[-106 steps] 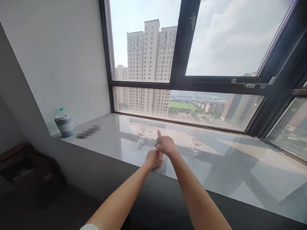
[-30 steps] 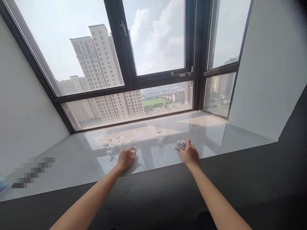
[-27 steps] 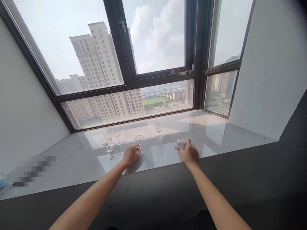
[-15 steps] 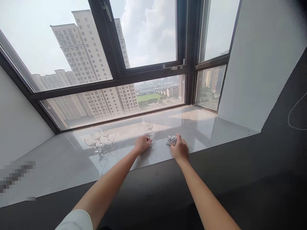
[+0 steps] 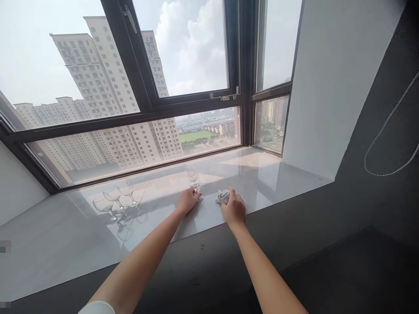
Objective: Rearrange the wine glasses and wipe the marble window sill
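Observation:
My left hand point(image 5: 187, 201) rests on the marble window sill point(image 5: 65, 235) with its fingers around the foot of a clear stemmed glass point(image 5: 195, 183). That glass stands upright, close to another clear glass point(image 5: 190, 171) just behind it. My right hand point(image 5: 233, 209) is closed on a small crumpled grey cloth point(image 5: 223, 195) lying on the sill just to the right. Three more stemmed glasses point(image 5: 113, 199) stand grouped farther left on the sill.
A black-framed window point(image 5: 144, 104) runs along the back of the sill, with a white wall point(image 5: 327, 78) at its right end. A dark ledge point(image 5: 209, 261) fronts the sill. A thin cord point(image 5: 386, 144) hangs on the dark wall at right.
My left hand slid the glass rightwards along the sill, from beside the group of three to next to the far glass. My right hand stayed on the cloth. The view swung right.

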The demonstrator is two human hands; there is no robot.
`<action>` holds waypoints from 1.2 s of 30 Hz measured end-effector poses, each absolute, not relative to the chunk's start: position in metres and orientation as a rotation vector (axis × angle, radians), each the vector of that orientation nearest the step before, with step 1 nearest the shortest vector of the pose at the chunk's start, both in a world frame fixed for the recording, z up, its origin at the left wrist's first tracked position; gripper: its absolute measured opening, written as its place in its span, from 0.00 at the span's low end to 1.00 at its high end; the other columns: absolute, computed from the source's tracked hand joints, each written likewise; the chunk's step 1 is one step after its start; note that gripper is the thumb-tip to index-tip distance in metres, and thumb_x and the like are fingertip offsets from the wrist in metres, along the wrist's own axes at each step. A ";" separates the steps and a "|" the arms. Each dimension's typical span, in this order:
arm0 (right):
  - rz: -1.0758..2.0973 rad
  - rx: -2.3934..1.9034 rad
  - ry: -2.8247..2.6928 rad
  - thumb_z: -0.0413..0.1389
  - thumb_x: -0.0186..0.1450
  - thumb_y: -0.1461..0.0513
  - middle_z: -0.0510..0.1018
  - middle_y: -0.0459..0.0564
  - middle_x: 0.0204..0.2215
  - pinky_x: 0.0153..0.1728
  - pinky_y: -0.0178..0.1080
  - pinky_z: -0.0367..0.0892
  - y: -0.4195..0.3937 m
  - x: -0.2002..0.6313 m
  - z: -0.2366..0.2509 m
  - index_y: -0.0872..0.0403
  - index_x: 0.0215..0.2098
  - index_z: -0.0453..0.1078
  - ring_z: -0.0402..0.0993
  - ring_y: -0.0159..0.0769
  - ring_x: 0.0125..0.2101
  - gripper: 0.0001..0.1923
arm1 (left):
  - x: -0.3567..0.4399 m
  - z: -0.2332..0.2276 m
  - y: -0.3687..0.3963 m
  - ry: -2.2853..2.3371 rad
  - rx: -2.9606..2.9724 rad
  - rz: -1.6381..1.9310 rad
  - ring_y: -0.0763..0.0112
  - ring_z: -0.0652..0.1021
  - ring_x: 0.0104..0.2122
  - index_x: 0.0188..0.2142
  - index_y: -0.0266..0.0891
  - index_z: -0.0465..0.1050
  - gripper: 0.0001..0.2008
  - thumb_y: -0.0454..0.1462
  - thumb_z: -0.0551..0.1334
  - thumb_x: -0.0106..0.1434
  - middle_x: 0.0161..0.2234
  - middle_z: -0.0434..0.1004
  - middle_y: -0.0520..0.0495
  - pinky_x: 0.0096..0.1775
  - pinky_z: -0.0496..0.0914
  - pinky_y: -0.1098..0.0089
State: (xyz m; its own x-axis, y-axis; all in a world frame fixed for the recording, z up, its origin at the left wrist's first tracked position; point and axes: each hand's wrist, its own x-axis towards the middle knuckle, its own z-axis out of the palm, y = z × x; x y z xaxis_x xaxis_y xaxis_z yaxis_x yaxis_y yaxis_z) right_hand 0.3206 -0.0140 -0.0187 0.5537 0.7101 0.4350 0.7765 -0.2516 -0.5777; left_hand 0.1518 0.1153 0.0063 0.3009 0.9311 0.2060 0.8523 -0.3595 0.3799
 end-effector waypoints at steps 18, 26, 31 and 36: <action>-0.210 -2.032 -1.188 0.52 0.65 0.57 0.75 0.54 0.39 0.36 0.39 0.61 -0.013 0.329 -0.032 0.52 0.59 0.61 0.71 0.44 0.36 0.24 | -0.057 0.028 0.099 2.275 2.093 0.636 0.64 0.76 0.35 0.31 0.42 0.75 0.09 0.39 0.56 0.61 0.33 0.79 0.46 0.32 0.62 0.70; -0.182 -2.058 -1.194 0.50 0.65 0.52 0.75 0.58 0.40 0.35 0.41 0.63 -0.017 0.329 -0.029 0.54 0.59 0.61 0.72 0.48 0.38 0.27 | -0.144 0.035 0.075 2.511 1.786 0.649 0.58 0.77 0.39 0.32 0.42 0.77 0.13 0.45 0.56 0.61 0.36 0.80 0.42 0.35 0.65 0.68; -0.156 -2.067 -1.221 0.47 0.66 0.48 0.75 0.59 0.41 0.31 0.41 0.63 -0.014 0.334 -0.035 0.53 0.59 0.61 0.73 0.50 0.38 0.28 | -0.172 0.017 0.083 2.495 1.515 0.747 0.52 0.77 0.46 0.49 0.42 0.74 0.24 0.52 0.60 0.58 0.47 0.78 0.38 0.37 0.67 0.65; -0.133 -2.104 -1.213 0.45 0.66 0.47 0.75 0.60 0.42 0.31 0.41 0.63 -0.014 0.333 -0.032 0.53 0.59 0.61 0.73 0.50 0.39 0.29 | -0.175 0.011 0.098 2.406 1.424 0.804 0.50 0.74 0.51 0.51 0.41 0.73 0.28 0.52 0.64 0.55 0.51 0.76 0.39 0.41 0.67 0.63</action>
State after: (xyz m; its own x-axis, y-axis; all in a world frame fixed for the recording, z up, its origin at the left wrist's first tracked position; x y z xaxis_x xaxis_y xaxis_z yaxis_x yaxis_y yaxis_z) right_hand 0.3330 -0.0140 -0.0319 0.5572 0.7232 0.4081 0.7945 -0.3215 -0.5151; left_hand -0.1748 0.0981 0.0109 -0.5000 0.8626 0.0767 0.7352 0.3761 0.5639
